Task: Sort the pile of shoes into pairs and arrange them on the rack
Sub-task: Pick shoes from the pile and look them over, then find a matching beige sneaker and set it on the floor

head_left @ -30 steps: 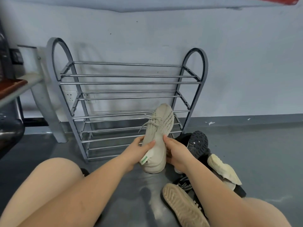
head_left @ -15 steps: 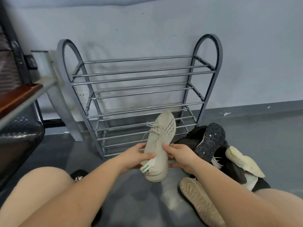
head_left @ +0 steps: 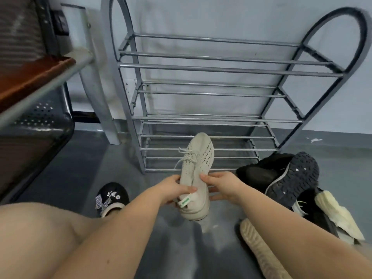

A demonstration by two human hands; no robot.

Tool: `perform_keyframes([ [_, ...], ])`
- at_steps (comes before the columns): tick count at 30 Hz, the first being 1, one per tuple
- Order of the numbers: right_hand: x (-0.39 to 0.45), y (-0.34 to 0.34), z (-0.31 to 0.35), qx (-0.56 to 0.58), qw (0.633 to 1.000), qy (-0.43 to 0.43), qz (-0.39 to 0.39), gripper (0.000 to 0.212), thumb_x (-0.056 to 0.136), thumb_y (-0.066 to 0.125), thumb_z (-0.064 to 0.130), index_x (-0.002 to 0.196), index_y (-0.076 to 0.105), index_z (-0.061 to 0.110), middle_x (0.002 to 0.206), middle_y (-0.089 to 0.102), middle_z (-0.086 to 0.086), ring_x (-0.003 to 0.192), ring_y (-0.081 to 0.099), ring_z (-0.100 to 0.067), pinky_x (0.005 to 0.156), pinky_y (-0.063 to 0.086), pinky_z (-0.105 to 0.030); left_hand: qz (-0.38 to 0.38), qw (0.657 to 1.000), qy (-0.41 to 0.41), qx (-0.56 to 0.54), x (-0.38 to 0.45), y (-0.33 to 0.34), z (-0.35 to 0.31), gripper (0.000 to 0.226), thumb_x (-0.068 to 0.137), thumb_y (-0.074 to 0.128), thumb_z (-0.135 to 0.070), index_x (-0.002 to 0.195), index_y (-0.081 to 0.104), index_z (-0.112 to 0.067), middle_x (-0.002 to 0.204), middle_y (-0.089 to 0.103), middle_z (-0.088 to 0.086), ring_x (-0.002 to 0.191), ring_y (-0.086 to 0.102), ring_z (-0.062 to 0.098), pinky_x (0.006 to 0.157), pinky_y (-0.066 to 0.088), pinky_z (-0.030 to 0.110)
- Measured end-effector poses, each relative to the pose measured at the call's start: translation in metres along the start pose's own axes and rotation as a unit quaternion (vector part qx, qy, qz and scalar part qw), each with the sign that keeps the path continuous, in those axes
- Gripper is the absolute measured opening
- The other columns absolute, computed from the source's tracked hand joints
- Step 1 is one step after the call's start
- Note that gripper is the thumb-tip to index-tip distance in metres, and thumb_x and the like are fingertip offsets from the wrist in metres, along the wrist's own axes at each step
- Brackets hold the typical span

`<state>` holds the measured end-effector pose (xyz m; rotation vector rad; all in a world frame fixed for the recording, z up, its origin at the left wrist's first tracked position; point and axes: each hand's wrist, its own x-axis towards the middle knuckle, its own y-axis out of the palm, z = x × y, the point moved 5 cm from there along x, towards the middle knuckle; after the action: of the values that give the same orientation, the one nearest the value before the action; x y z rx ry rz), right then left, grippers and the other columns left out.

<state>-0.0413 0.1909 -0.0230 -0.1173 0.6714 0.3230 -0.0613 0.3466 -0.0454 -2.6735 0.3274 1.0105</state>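
Observation:
A beige knit sneaker with a green heel tag is held off the floor, toe pointing at the rack. My left hand grips its heel from the left and my right hand grips it from the right. The grey metal shoe rack stands against the wall with all its tiers bare. To the right lies the pile: a black shoe sole-up, a cream-soled shoe, and a beige sole partly under my right forearm.
A black slipper with a bow is on the foot by my left knee. A dark metal bench with a brown-topped ledge fills the left side. Grey floor lies in front of the rack.
The view has swung down and left, so the rack looks closer. Both hands still hold the beige sneaker, now a little nearer the rack's lowest tier.

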Motion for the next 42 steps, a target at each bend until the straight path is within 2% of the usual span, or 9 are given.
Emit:
perform_keyframes([
  [6,0.050,0.037,-0.054,-0.015,0.997,0.078,0.018,0.032,0.090,0.063,0.026,0.114,0.065,0.005,0.090,0.071,-0.006,0.073,0.068,-0.016,0.057,0.058,-0.026,0.002,0.993,-0.100,-0.067,0.025,-0.012,0.073,0.046,0.079,0.074,-0.028,0.118,0.051,-0.021,0.108,0.065,0.001,0.094,0.064,0.020,0.082,0.055,0.036],
  [11,0.081,0.055,-0.099,-0.016,0.992,0.129,0.008,0.036,0.090,0.064,0.025,0.116,0.062,0.001,0.099,0.069,-0.014,0.076,0.066,-0.022,0.069,0.058,-0.034,0.012,0.982,-0.157,-0.102,0.042,-0.014,0.119,0.050,0.077,0.076,-0.029,0.123,0.058,-0.021,0.110,0.070,0.000,0.097,0.068,0.018,0.081,0.058,0.036],
  [17,0.114,0.095,-0.109,-0.020,0.990,0.137,0.024,0.027,0.095,0.056,0.022,0.113,0.062,0.002,0.119,0.064,-0.025,0.096,0.062,-0.032,0.089,0.052,-0.050,-0.074,0.969,-0.178,-0.152,0.049,-0.042,0.146,0.045,0.080,0.073,-0.020,0.122,0.057,-0.015,0.111,0.068,0.005,0.096,0.067,0.020,0.080,0.057,0.037],
  [20,0.124,0.116,-0.118,-0.090,0.983,0.144,0.065,0.039,0.101,0.043,0.025,0.137,0.047,0.010,0.144,0.046,-0.014,0.130,0.045,-0.030,0.107,0.037,-0.039,-0.160,0.975,-0.150,-0.041,0.056,-0.059,0.144,0.065,0.082,0.070,-0.021,0.139,0.040,-0.010,0.130,0.057,0.007,0.117,0.057,0.026,0.101,0.045,0.040],
  [24,0.118,0.115,-0.109,-0.252,0.959,0.093,0.088,0.048,0.101,0.041,0.032,0.146,0.035,0.017,0.151,0.037,-0.002,0.132,0.042,-0.020,0.112,0.029,-0.031,-0.187,0.961,-0.128,0.160,0.058,-0.061,0.132,0.072,0.089,0.058,-0.033,0.147,0.023,-0.010,0.152,0.031,0.012,0.137,0.033,0.031,0.112,0.029,0.038],
  [26,0.113,0.102,-0.108,-0.387,0.917,0.046,0.088,0.059,0.100,0.042,0.036,0.151,0.023,0.014,0.157,0.026,-0.002,0.142,0.029,-0.019,0.112,0.021,-0.025,-0.168,0.935,-0.125,0.287,0.057,-0.058,0.133,0.072,0.093,0.048,-0.040,0.150,0.013,-0.013,0.158,0.013,0.009,0.144,0.016,0.030,0.117,0.019,0.039],
  [29,0.100,0.072,-0.111,-0.519,0.853,-0.009,0.058,0.068,0.098,0.041,0.044,0.153,0.010,0.019,0.160,0.010,-0.006,0.147,0.015,-0.023,0.117,0.017,-0.031,-0.138,0.878,-0.071,0.453,0.056,-0.043,0.125,0.070,0.096,0.039,-0.044,0.151,0.005,-0.016,0.160,-0.001,0.007,0.147,0.004,0.028,0.118,0.013,0.040],
  [36,0.040,-0.001,-0.123,-0.618,0.786,-0.017,-0.013,0.076,0.095,0.043,0.048,0.153,0.001,0.023,0.161,-0.002,-0.007,0.148,0.004,-0.025,0.118,0.017,-0.039,-0.068,0.830,0.080,0.548,0.052,0.038,0.069,0.071,0.096,0.038,-0.044,0.151,0.000,-0.020,0.160,-0.008,0.007,0.147,-0.001,0.026,0.119,0.008,0.039],
  [42,-0.015,-0.079,-0.151,-0.624,0.778,0.028,-0.076,0.079,0.093,0.048,0.045,0.153,0.002,0.023,0.161,-0.003,-0.007,0.148,0.002,-0.025,0.119,0.014,-0.039,0.016,0.765,0.181,0.618,0.041,0.127,0.037,0.069,0.097,0.035,-0.044,0.151,-0.001,-0.022,0.160,-0.009,0.005,0.148,-0.002,0.023,0.118,0.004,0.036],
])
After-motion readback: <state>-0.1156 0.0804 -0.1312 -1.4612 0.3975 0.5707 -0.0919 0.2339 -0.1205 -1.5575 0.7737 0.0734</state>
